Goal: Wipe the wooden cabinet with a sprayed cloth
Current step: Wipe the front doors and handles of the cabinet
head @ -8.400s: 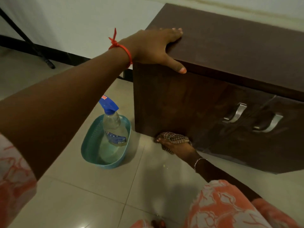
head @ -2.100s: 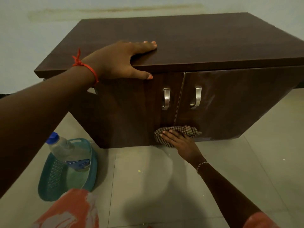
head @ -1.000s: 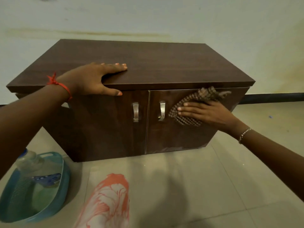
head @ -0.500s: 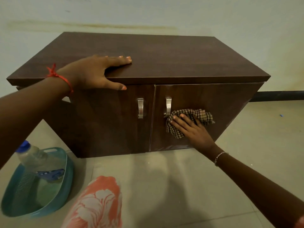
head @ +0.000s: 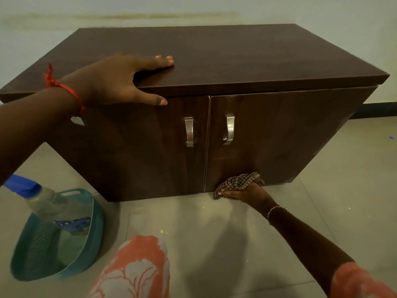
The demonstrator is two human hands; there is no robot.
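Note:
A low dark wooden cabinet (head: 268, 59) with two doors and two metal handles (head: 229, 129) stands on the tiled floor against the wall. My left hand (head: 116, 80) lies flat on the front left edge of its top, thumb hooked over the edge, holding nothing. My right hand (head: 245, 193) presses a brown checked cloth (head: 238, 183) against the bottom edge of the right door, near the gap between the doors. The cloth is bunched under my fingers and touches the floor.
A teal plastic basket (head: 90, 250) sits on the floor at the lower left with a clear spray bottle (head: 49, 203) with a blue top lying in it. My knee in orange patterned fabric (head: 133, 267) is at the bottom centre. The pale wall rises behind the cabinet.
My right hand has slid the cloth down the right door from beside the handle to its bottom edge. My left hand has stayed on the cabinet top.

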